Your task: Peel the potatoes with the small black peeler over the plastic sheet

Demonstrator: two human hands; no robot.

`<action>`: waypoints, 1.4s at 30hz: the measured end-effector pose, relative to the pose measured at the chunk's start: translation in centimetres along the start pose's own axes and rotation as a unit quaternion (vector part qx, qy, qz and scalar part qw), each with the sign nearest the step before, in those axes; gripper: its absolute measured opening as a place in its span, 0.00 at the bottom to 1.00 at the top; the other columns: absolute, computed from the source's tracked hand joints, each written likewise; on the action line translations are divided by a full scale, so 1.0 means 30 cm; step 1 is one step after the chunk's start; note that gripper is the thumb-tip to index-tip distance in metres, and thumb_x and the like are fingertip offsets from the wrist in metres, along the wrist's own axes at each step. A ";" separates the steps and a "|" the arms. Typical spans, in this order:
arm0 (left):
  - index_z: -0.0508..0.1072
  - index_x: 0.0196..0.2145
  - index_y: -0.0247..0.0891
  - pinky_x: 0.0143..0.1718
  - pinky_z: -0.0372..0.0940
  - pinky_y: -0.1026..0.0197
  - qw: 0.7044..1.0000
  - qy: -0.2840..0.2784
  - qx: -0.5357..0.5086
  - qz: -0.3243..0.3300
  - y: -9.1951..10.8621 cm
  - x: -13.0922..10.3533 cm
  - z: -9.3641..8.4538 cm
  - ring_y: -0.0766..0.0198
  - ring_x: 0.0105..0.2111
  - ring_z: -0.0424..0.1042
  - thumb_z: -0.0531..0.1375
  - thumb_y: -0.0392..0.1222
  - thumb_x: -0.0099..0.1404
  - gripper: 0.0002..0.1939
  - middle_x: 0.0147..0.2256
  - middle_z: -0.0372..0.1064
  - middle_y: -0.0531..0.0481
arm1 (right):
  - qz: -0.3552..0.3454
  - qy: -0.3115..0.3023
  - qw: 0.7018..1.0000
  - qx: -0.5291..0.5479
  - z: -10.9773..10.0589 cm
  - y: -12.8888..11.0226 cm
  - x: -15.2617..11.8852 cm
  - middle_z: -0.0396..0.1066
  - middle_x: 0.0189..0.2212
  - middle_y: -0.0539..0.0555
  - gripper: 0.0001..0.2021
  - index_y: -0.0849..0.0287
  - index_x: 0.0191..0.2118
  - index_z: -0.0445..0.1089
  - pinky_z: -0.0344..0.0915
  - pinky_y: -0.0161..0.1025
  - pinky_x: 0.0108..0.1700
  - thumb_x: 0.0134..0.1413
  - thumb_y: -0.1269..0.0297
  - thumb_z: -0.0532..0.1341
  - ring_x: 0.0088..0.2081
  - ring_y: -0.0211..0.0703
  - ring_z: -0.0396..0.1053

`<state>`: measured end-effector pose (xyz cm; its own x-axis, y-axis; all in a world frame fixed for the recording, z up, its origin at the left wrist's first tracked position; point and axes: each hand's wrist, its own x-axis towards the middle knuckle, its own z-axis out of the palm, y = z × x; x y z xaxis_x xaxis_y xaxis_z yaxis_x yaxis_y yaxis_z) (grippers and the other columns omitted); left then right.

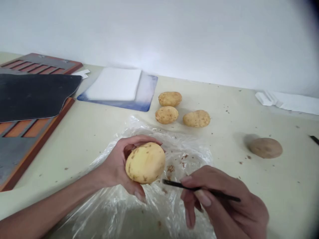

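My left hand [119, 164] is wrapped round a potato [146, 162], pale yellow where its skin is scraped off, with a few brown patches left on it. In my right hand [224, 202] is a thin black stick-like tool [178, 184], pinched between thumb and fingers. Its flat tip points at the potato's right side, a little apart from it. Below both hands spreads a clear plastic sheet [109, 205] with brown skin scrapings [170, 168] on it.
Three potatoes [166, 115] lie grouped beyond the plastic. A browner potato [266, 148] sits at the right. White and blue-edged boards [113, 84] and a slatted panel under a black mat [32, 96] are at the left. White paper [296, 101] lies against the wall.
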<state>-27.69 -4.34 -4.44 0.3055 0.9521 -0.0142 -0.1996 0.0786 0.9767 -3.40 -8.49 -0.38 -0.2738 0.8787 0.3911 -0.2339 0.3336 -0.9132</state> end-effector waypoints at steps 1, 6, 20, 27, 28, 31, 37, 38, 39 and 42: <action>0.82 0.45 0.42 0.39 0.74 0.67 1.000 -0.004 -0.004 -0.001 0.004 -0.002 0.003 0.59 0.39 0.80 0.84 0.55 0.12 0.55 0.40 0.82 0.48 | -0.002 -0.008 1.000 0.005 0.003 0.004 0.004 0.77 0.32 0.55 0.16 0.64 0.50 0.80 0.76 0.29 0.27 0.61 0.82 0.61 0.22 0.35 0.77; 0.82 0.44 0.41 0.33 0.72 0.68 0.999 0.007 0.005 -0.048 0.024 -0.011 0.018 0.61 0.35 0.79 0.84 0.55 0.12 0.54 0.40 0.82 0.48 | -0.010 -0.057 0.998 -0.021 -0.010 0.016 0.019 0.78 0.33 0.59 0.14 0.69 0.49 0.80 0.78 0.31 0.31 0.60 0.83 0.62 0.25 0.38 0.79; 0.81 0.48 0.41 0.38 0.77 0.68 0.998 -0.049 0.051 -0.002 0.039 -0.021 0.007 0.59 0.37 0.82 0.82 0.61 0.26 0.49 0.40 0.83 0.48 | -0.002 -0.004 0.998 0.065 -0.032 0.031 0.014 0.78 0.33 0.58 0.10 0.69 0.47 0.81 0.74 0.31 0.26 0.66 0.78 0.62 0.22 0.37 0.78; 0.82 0.48 0.47 0.39 0.78 0.68 0.996 -0.089 -0.004 -0.020 0.040 -0.022 0.015 0.59 0.37 0.83 0.82 0.62 0.21 0.52 0.40 0.83 0.51 | 0.032 -0.014 0.998 0.057 -0.052 0.068 0.011 0.78 0.33 0.55 0.13 0.62 0.51 0.80 0.71 0.32 0.25 0.67 0.78 0.60 0.25 0.37 0.78; 0.81 0.49 0.46 0.39 0.79 0.66 0.996 -0.091 -0.002 -0.021 0.038 -0.027 0.015 0.58 0.36 0.83 0.82 0.61 0.24 0.50 0.41 0.83 0.49 | 0.047 0.011 0.997 0.058 -0.063 0.073 0.010 0.77 0.33 0.55 0.14 0.60 0.50 0.80 0.70 0.33 0.25 0.69 0.77 0.59 0.25 0.37 0.78; 0.82 0.48 0.43 0.39 0.80 0.63 0.996 -0.075 -0.002 -0.038 0.032 -0.037 0.018 0.56 0.37 0.83 0.83 0.56 0.36 0.40 0.41 0.83 0.45 | 0.075 0.038 0.992 0.095 -0.077 0.072 0.005 0.77 0.33 0.54 0.14 0.58 0.50 0.80 0.67 0.33 0.22 0.71 0.74 0.57 0.24 0.37 0.77; 0.83 0.47 0.44 0.40 0.78 0.69 0.993 -0.105 -0.030 -0.050 0.040 -0.023 0.030 0.59 0.39 0.83 0.83 0.58 0.26 0.46 0.42 0.83 0.48 | 0.059 -0.068 0.987 0.135 -0.038 0.056 -0.010 0.78 0.35 0.55 0.13 0.60 0.53 0.78 0.70 0.31 0.24 0.69 0.75 0.59 0.24 0.37 0.79; 0.83 0.47 0.45 0.41 0.78 0.69 0.992 -0.111 -0.029 -0.048 0.041 -0.022 0.030 0.59 0.39 0.83 0.84 0.58 0.23 0.49 0.42 0.83 0.49 | 0.062 -0.068 0.986 0.137 -0.036 0.060 -0.009 0.78 0.34 0.55 0.13 0.61 0.53 0.78 0.70 0.30 0.25 0.69 0.75 0.59 0.25 0.37 0.79; 0.82 0.48 0.46 0.42 0.77 0.70 0.992 -0.110 -0.028 -0.046 0.043 -0.021 0.029 0.60 0.40 0.83 0.84 0.58 0.21 0.51 0.43 0.83 0.50 | 0.062 -0.061 0.987 0.135 -0.038 0.064 -0.006 0.78 0.34 0.55 0.13 0.61 0.52 0.79 0.70 0.30 0.25 0.69 0.76 0.60 0.25 0.37 0.79; 0.82 0.47 0.47 0.40 0.78 0.68 0.994 -0.096 -0.025 -0.045 0.046 -0.027 0.025 0.58 0.40 0.83 0.82 0.61 0.21 0.51 0.42 0.83 0.49 | 0.085 0.004 0.989 0.118 -0.052 0.073 0.007 0.78 0.32 0.54 0.13 0.59 0.50 0.81 0.70 0.31 0.24 0.69 0.75 0.60 0.24 0.36 0.78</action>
<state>-27.50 -5.23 -2.93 0.4962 0.8665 -0.0552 -0.2080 0.1803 0.9614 -2.52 -7.04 -2.47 -0.3204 0.9186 0.2313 -0.3960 0.0919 -0.9137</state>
